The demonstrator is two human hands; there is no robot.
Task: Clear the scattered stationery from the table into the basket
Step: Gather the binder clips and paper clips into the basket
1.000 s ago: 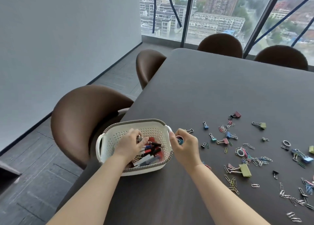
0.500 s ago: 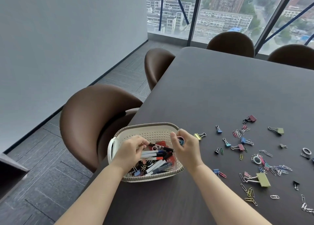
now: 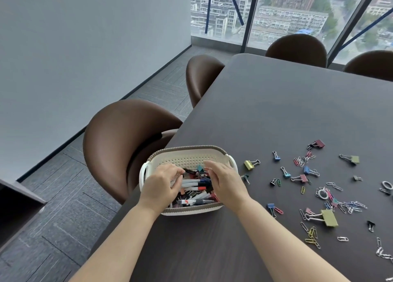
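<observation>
Both hands cover part of the basket, hiding the pens beneath them. Right of the basket, the clip scatter runs off the picture's right edge. The farthest clips are too small to identify.

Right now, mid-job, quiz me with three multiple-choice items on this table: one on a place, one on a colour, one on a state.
1. Where do both hands sit?
A. Over the basket
B. Over the scattered clips
C. On a chair

2. What colour is the largest binder clip near the table's front edge?
A. Olive green
B. Orange
C. White

3. How does the clearing stand?
A. All in the basket
B. Many clips left on the table
C. Basket empty

Answers: 1 A, the left hand and right hand are inside the rim of the basket. 2 A, the large binder clip is olive green. 3 B, paper clips and more lie on the table, while pens fill the basket.
</observation>
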